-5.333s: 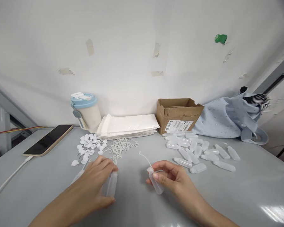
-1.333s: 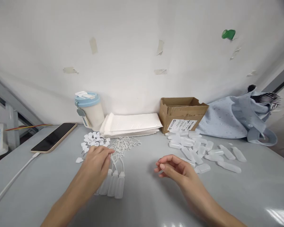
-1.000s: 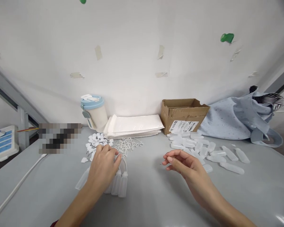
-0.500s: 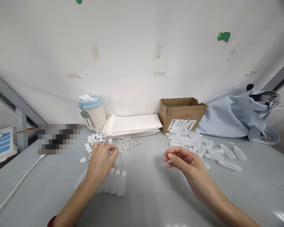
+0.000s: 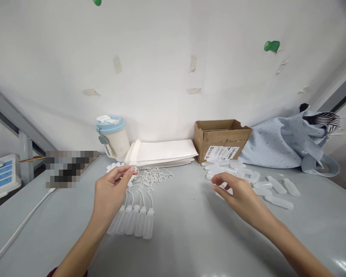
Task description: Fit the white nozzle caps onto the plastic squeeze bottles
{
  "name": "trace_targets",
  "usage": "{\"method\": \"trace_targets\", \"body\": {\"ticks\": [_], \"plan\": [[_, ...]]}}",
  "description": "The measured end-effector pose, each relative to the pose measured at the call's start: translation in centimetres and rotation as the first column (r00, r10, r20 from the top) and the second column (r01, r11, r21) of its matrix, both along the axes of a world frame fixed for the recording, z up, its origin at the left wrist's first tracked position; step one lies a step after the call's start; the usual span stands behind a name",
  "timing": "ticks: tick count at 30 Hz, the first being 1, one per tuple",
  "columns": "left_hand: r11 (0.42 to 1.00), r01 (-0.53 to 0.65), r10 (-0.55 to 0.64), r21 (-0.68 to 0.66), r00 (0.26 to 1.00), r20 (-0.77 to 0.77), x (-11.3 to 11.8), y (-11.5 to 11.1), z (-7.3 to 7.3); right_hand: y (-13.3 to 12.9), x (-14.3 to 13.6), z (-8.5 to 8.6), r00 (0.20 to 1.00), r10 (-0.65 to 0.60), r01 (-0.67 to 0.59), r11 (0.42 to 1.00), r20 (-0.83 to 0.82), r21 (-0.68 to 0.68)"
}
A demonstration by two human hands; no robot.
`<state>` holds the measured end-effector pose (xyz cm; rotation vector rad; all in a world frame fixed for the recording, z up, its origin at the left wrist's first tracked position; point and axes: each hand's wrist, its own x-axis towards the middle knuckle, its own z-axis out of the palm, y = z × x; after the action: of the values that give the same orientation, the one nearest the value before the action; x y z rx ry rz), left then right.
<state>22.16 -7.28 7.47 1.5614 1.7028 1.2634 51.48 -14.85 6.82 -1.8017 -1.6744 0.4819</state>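
My left hand pinches a small white piece between thumb and fingertips, at the left edge of a pile of white loops. Partly hidden behind that hand are small white caps. Below the loops, several translucent bottles with white loops on their necks lie in a row. My right hand hovers at the near left edge of a group of loose translucent bottles, its thumb and fingers apart with nothing visible between them.
Along the wall stand a cup with a blue lid, a stack of white packets, an open cardboard box and a light blue bag. A white cable crosses the table's left side.
My left hand has turned and lifted away from the caps, with a small white piece now showing in its fingertips. My right hand has moved right and slightly up toward the loose bottles.
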Motion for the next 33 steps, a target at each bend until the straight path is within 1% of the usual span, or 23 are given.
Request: {"method": "trace_targets", "body": {"ticks": [2,6,9,13,16,19,20,22,24,25,26,27,29,33], "plan": [[1.000,-0.002,0.002,0.010,0.998,0.060,0.1,-0.1,0.1,0.1,0.8,-0.4,0.995,0.014,-0.009,0.999,0.098,-0.050],[0.999,0.022,-0.027,0.039,0.991,0.135,0.3,-0.3,0.2,0.1,1.9,-0.4,0.981,0.031,-0.002,0.988,0.190,-0.152],[0.996,0.063,-0.071,0.059,0.989,0.127,0.4,-0.8,0.1,0.0,2.2,0.0,0.971,0.040,0.013,0.976,0.236,-0.218],[0.983,0.142,-0.150,0.120,0.987,0.059,1.1,-1.5,-0.5,-0.1,2.6,-0.1,0.937,0.094,0.001,0.962,0.336,-0.272],[0.943,0.258,-0.262,0.208,0.965,-0.011,1.9,-2.2,-1.2,0.1,2.5,-0.3,0.921,0.123,-0.018,0.961,0.369,-0.275],[0.880,0.361,-0.353,0.308,0.932,-0.084,2.7,-3.0,-1.9,0.2,1.5,-0.3,0.918,0.140,-0.041,0.964,0.370,-0.262],[0.854,0.392,-0.378,0.342,0.919,-0.109,2.9,-3.3,-2.0,0.2,1.0,-0.3,0.921,0.154,-0.064,0.966,0.358,-0.249],[0.786,0.465,-0.427,0.408,0.885,-0.185,3.3,-4.0,-2.2,0.0,-0.4,-0.3,0.938,0.205,-0.150,0.967,0.279,-0.205],[0.704,0.544,-0.467,0.458,0.839,-0.279,3.8,-4.8,-2.4,-0.5,-2.1,-0.5,0.953,0.293,-0.285,0.953,0.076,-0.108],[0.664,0.576,-0.482,0.476,0.817,-0.317,4.0,-5.1,-2.6,-0.8,-2.9,-0.7,0.940,0.340,-0.340,0.938,-0.022,-0.067],[0.629,0.602,-0.498,0.491,0.798,-0.341,4.3,-5.4,-2.7,-1.2,-3.7,-0.8,0.925,0.365,-0.370,0.929,-0.101,-0.030],[0.603,0.619,-0.513,0.504,0.784,-0.348,4.5,-5.7,-2.8,-1.5,-4.4,-1.0,0.909,0.386,-0.392,0.920,-0.161,-0.009],[0.559,0.633,-0.539,0.536,0.768,-0.346,4.9,-6.0,-3.0,-2.1,-5.4,-1.3,0.891,0.385,-0.395,0.919,-0.239,0.010],[0.519,0.640,-0.554,0.567,0.757,-0.347,5.2,-6.1,-2.8,-2.7,-5.9,-1.7,0.892,0.341,-0.354,0.935,-0.298,0.010]]}}
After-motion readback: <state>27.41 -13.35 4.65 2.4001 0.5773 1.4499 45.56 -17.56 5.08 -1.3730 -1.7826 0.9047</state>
